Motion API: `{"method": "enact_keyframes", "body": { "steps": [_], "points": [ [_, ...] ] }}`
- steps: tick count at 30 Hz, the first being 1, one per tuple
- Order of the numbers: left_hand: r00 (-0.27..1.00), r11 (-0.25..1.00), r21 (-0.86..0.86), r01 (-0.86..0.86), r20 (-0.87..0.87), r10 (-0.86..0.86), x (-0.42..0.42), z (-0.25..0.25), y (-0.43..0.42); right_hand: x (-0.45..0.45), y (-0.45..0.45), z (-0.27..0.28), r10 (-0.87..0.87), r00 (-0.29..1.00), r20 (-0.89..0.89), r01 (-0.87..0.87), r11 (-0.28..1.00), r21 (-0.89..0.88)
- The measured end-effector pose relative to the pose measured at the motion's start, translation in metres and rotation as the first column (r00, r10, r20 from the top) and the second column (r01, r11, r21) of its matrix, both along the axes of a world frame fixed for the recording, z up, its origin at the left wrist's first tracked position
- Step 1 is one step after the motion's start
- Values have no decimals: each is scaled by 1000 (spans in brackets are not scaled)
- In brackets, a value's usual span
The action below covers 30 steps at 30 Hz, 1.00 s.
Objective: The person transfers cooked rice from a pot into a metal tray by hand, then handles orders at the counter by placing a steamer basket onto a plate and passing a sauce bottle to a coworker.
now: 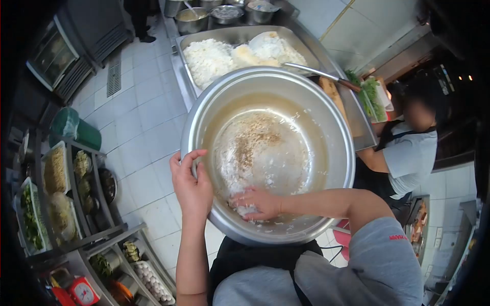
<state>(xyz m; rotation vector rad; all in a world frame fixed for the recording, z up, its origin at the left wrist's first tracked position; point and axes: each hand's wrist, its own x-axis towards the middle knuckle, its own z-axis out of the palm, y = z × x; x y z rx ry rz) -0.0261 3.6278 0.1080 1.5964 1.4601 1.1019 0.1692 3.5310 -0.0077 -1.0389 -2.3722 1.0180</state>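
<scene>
A large metal pot [334,137] is tilted toward me, with rice grains and a browned patch on its inner bottom. My left hand [193,186] grips the pot's left rim, fingers hooked over the edge. Inside the pot, my right hand [258,203] is cupped on a small clump of white rice [236,196] low at the near side. Beyond the pot, a steel tray [291,34] holds a large heap of cooked rice [206,58]. A long metal utensil with a wooden handle [349,84] lies across the tray's right side.
Metal bowls [193,23] stand behind the tray. A co-worker [406,153] is at the right, near a container of green herbs [373,97]. Shelves with food trays [55,166] and a green bin [84,131] stand left. A red scale [83,291] sits lower left.
</scene>
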Motion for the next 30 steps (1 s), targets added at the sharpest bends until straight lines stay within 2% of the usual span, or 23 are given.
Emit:
{"method": "enact_keyframes", "body": {
  "steps": [2,4,6,7,8,10,13,16,19,22,23,24,26,28,30],
  "points": [
    [998,992,127,27,-61,-20,-1,-4,2,9,-10,8,45,995,-90,-60,983,-172],
    [998,992,113,53,-39,-49,-3,-8,6,25,-27,9,86,988,-130,-127,929,-347],
    [989,995,-5,98,114,-96,-3,-3,7,47,-46,27,116,981,153,-38,898,-437],
    [985,994,-25,104,139,-100,1,-2,5,55,-46,36,161,948,273,-10,877,-481],
    [983,993,-42,109,154,-102,0,-4,5,64,-44,43,186,875,447,21,908,-419],
    [983,993,-54,105,160,-96,1,1,0,85,-49,64,203,651,731,36,954,-297],
    [985,996,-41,80,153,-73,9,2,-5,117,-36,85,68,408,911,175,973,-152],
    [976,999,-39,27,219,-18,11,-11,-9,119,-25,77,195,327,925,263,921,-287],
    [954,998,-62,-33,297,50,18,-15,-23,101,-21,80,373,613,697,319,690,-650],
    [960,995,-87,-42,272,65,20,-16,-31,96,2,64,314,848,427,265,445,-855],
    [962,995,-83,-59,263,79,20,-16,-32,105,5,43,164,957,240,182,307,-934],
    [963,993,-78,-87,248,104,23,-15,-35,125,4,11,-4,999,54,53,173,-984],
    [967,992,-91,-89,231,108,26,-8,-31,135,29,1,-207,978,-17,-29,-55,-998],
    [974,983,-148,-108,180,135,26,-7,-33,135,71,51,-224,955,192,131,-263,-956],
    [970,985,-126,-117,200,140,31,-1,-33,147,94,45,-313,946,86,-10,-291,-957]
  ]
}}
